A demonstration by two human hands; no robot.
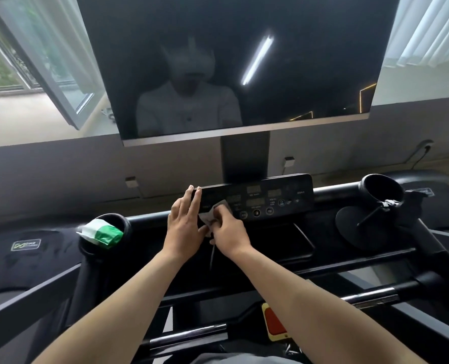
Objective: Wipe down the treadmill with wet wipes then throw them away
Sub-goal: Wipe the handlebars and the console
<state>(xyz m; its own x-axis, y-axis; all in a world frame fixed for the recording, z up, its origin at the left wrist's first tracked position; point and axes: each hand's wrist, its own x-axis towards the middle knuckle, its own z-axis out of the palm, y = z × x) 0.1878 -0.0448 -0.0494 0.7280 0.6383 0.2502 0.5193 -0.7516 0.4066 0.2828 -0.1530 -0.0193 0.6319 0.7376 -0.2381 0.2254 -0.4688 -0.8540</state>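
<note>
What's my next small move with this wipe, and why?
Probably slide the crumpled grey wet wipe rightward along the black control panel: the right hand pinches it near the panel's left end, beside the flat left hand, with the round buttons further right.

Treadmill console [150, 222]: a green-and-white wipe pack [102, 232] stands in the left cup holder [125, 224], a grey wipe [213, 214] lies on the control panel's [276, 195] left end, and a black disc [357, 227] sits near the right cup holder [381, 190].
</note>
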